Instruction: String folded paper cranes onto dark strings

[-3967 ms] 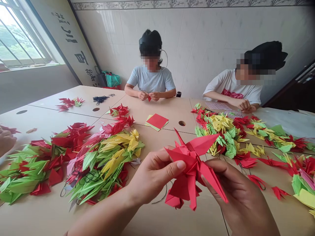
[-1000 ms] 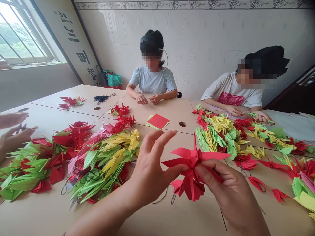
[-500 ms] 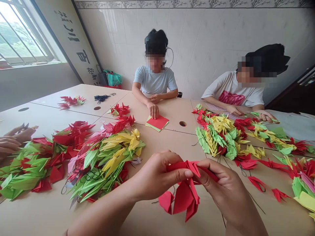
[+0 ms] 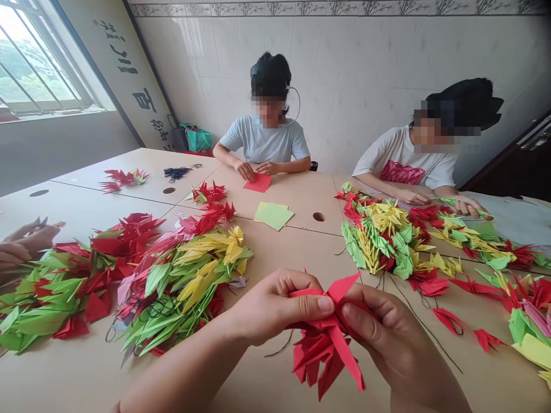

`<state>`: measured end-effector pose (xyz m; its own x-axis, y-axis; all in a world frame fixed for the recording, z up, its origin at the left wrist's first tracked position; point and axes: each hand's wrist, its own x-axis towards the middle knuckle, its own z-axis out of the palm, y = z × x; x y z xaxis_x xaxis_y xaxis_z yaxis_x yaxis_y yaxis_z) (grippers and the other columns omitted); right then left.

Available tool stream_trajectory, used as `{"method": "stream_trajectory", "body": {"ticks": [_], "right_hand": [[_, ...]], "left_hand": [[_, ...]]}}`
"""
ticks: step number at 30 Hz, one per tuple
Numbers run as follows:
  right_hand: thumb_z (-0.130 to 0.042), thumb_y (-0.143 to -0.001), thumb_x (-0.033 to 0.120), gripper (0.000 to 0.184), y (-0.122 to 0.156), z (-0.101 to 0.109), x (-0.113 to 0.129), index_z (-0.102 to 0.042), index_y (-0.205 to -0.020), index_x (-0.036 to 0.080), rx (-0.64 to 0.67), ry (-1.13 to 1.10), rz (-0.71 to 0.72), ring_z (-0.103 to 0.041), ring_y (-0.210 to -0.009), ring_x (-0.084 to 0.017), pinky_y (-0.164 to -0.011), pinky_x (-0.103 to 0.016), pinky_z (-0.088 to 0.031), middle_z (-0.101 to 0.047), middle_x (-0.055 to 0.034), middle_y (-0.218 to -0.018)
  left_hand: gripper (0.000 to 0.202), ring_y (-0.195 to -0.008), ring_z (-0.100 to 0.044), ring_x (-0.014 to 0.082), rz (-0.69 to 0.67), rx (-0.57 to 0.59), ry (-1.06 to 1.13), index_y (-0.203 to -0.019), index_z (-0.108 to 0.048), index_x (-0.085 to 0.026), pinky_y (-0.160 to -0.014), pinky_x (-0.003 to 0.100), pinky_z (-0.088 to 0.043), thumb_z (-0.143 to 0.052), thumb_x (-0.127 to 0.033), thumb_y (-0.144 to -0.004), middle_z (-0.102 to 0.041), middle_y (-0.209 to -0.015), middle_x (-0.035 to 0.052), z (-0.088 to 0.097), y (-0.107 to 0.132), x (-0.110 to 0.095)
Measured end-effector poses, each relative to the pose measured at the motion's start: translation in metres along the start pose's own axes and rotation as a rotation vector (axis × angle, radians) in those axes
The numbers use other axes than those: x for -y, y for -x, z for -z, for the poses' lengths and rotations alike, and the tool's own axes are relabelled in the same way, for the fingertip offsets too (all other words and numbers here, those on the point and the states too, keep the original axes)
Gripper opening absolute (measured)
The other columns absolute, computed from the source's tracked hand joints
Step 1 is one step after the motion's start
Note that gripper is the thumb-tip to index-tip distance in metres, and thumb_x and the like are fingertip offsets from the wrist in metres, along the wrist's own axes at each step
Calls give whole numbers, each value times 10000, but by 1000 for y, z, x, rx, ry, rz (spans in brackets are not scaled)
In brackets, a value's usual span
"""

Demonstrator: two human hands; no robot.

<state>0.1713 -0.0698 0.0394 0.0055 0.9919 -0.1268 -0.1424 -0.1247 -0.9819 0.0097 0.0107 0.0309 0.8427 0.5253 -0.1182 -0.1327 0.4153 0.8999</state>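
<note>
Spread beneath both hands: one pale table [image 4: 77,378] of joined panels. Seated on its far side, two co-workers: past the left hand, a person in a light blue shirt [image 4: 270,143]; past the right, a person in a white shirt [image 4: 387,150]. Well off to the left of the left hand, at the edge of view, a third person's hands [image 4: 19,249].

To the left of the left hand, two big heaps of folded paper: an outer heap [image 4: 47,292], mostly green and red, and a nearer heap [image 4: 189,275] of green, yellow, red and pink. Beyond the right hand, one mixed heap [image 4: 381,223].

Left hand [image 4: 284,304]: spread a second ago with fingers lifted, now closed and pinching, thumb uppermost. Right hand [image 4: 387,330]: pinching from the opposite side. Held between both, above the table: one red paper piece [image 4: 319,357], turned since half a second ago, now with one point upward between the thumbs and a long one slanting down.

Straight ahead of the left hand, a stack of green sheets [image 4: 274,215], uncounted; one red sheet [image 4: 258,182] gone from its top and now under the blue-shirted person's fingers. Right of the right hand, two loose red pieces [image 4: 488,339], apart from each other. Beyond both hands, three round holes [image 4: 319,217] in the tabletop.
</note>
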Motion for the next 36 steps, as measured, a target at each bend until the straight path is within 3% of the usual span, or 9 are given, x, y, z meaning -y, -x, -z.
{"method": "stream_trajectory", "body": {"ticks": [7, 11, 19, 29, 36], "right_hand": [[-639, -839, 518, 349, -1, 1, -1, -653, -714, 193, 53, 100, 38, -429, -555, -113, -525, -229, -385, -511, 25, -610], [-628, -847, 491, 327, 0, 0, 1, -628, -694, 203, 48, 96, 35, -374, -525, -111, -498, -231, -370, -443, 39, -580], [-719, -757, 513, 355, 0, -3, -1, -631, -649, 186, 11, -65, -40, -392, -525, -104, -496, -228, -342, -485, 30, -565], [-746, -752, 475, 314, -4, 7, -10, -665, -695, 177, 88, -125, -38, -396, -514, -93, -485, -217, -346, -492, 24, -575], [-756, -766, 441, 277, -2, 12, -12, -691, -712, 177, 100, -154, -10, -427, -526, -91, -491, -209, -364, -527, 16, -582]], "left_hand": [[388, -515, -346, 58, -75, 6, -70, -614, -528, -133, -497, 216, -274, -696, -423, -810, -418, -556, -45, 0, 2, 0], [418, -483, -361, 47, -38, -1, 3, -592, -521, -133, -480, 200, -280, -726, -448, -774, -431, -533, -49, -2, 1, -1], [455, -508, -494, 66, 34, -12, 106, -655, -563, -125, -521, 207, -394, -803, -511, -664, -551, -597, -15, -1, 0, 1], [462, -491, -451, 51, 28, -30, 98, -640, -560, -123, -494, 192, -348, -856, -475, -598, -527, -569, -30, 0, 1, 0], [439, -515, -460, 62, 4, -26, 82, -670, -593, -112, -522, 197, -378, -825, -484, -644, -533, -579, -15, 2, 1, 0]]}}
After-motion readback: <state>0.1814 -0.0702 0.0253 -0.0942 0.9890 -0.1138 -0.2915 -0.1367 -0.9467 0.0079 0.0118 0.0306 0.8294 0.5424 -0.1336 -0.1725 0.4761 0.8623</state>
